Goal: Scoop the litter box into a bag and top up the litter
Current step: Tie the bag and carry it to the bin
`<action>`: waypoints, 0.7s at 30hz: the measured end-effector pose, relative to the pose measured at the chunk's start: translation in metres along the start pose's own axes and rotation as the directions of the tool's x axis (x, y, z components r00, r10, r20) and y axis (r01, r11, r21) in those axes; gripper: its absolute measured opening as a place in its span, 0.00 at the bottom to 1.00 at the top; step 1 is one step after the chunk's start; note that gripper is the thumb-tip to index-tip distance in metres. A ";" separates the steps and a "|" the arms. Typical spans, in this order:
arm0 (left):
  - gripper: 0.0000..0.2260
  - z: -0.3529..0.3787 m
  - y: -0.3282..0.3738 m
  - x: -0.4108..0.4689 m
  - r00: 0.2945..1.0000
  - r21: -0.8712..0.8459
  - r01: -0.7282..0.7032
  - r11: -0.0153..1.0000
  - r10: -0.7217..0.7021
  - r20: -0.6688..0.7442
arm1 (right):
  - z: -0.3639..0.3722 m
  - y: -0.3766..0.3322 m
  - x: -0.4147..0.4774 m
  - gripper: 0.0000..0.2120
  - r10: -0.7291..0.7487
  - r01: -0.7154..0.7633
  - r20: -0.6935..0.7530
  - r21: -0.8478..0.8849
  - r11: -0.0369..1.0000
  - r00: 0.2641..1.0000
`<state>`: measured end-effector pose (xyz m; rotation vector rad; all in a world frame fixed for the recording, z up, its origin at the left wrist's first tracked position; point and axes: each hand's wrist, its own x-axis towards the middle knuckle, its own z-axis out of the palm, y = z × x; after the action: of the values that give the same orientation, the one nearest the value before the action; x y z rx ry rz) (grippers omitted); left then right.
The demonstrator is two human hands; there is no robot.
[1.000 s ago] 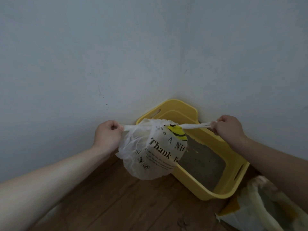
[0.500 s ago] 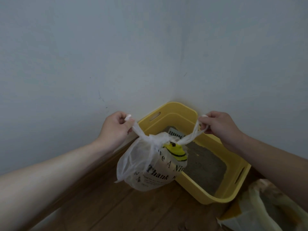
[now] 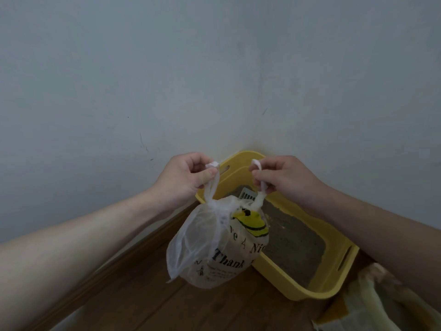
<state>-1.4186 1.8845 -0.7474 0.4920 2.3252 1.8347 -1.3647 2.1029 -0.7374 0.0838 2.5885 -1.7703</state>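
Plastic bag [image 3: 210,254] printed "Thank" hangs from left hand [image 3: 185,180], right hand [image 3: 285,177].

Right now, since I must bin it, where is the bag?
Head view, centre: the bag hangs from left hand and right hand, before the litter box.

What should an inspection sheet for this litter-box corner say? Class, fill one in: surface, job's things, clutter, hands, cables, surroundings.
Surface: wooden floor, dark planks.
Job's things: printed white plastic bag hangs in the air in front of the yellow litter box; grey litter inside the box; slotted scoop at its far end, partly hidden by the bag; open sack, likely refill litter, at lower right.
Clutter: nothing seen.
Hands: left hand pinches one bag handle, right hand pinches the other.
Cables: nothing seen.
Surroundings: pale walls meet in a corner behind the box.
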 end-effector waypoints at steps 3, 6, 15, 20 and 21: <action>0.03 0.003 0.004 0.000 1.000 -0.032 0.006 0.999 -0.005 0.029 | 0.010 -0.003 0.001 0.07 -0.059 0.060 0.025 -0.043 0.997 0.998; 0.03 0.005 0.007 0.001 0.999 -0.051 0.027 0.998 -0.026 0.030 | 0.022 -0.006 0.003 0.13 -0.102 0.103 0.061 -0.014 0.995 0.993; 0.04 0.012 0.019 -0.002 0.999 -0.144 0.008 0.990 -0.001 0.049 | 0.042 -0.015 0.004 0.08 -0.221 0.222 0.038 -0.050 0.974 0.975; 0.04 0.011 0.018 -0.003 0.997 -0.110 -0.026 0.994 0.034 0.065 | 0.047 -0.015 0.005 0.08 -0.225 0.225 0.005 -0.032 0.974 0.974; 0.04 0.010 0.018 -0.003 0.997 -0.109 -0.035 0.993 0.043 0.071 | 0.049 -0.015 0.006 0.08 -0.218 0.218 0.004 -0.034 0.975 0.976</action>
<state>-1.4098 1.8963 -0.7330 0.5829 2.1717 1.9132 -1.3724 2.0524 -0.7415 -0.2091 2.7184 -1.7863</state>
